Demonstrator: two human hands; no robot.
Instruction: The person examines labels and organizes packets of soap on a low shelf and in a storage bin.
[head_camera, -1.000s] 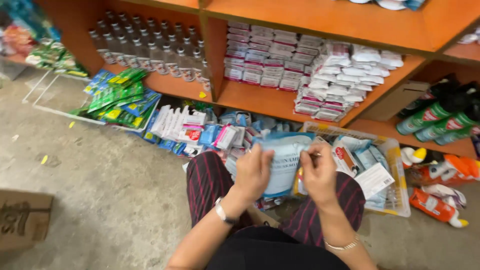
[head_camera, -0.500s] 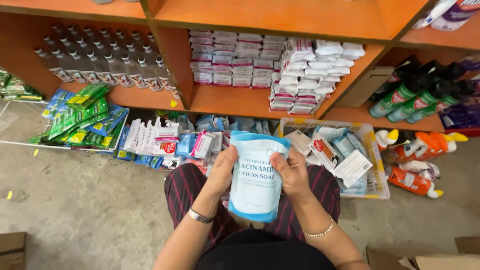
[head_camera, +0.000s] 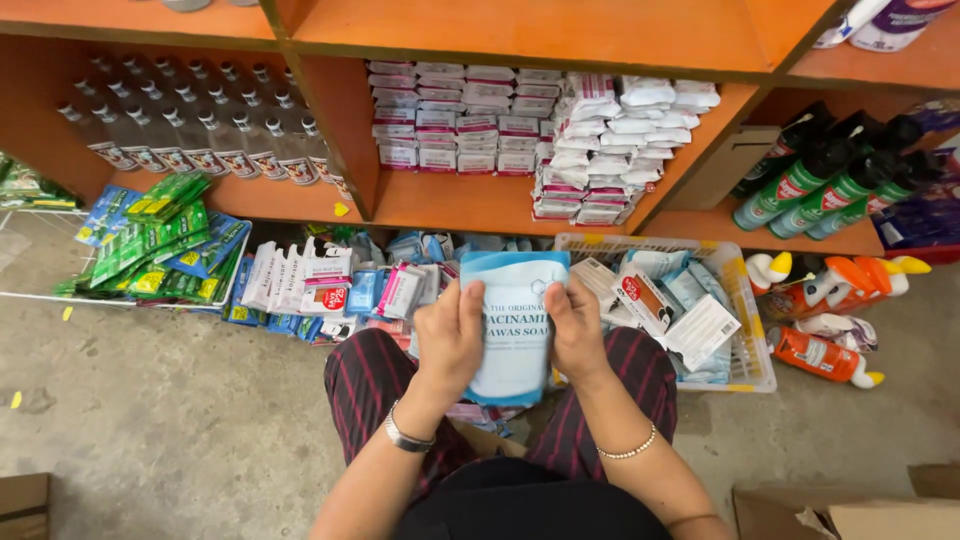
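At frame centre, left hand (head_camera: 450, 340) and right hand (head_camera: 577, 330) clasp a pale blue pouch (head_camera: 513, 325) by its side edges above the lap — a loose pinch could likely drop it onto the packets (head_camera: 330, 285) or basket (head_camera: 745, 330) below.

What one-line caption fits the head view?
Both hands, left and right, hold a light blue soft pouch upright before orange wooden shelves.
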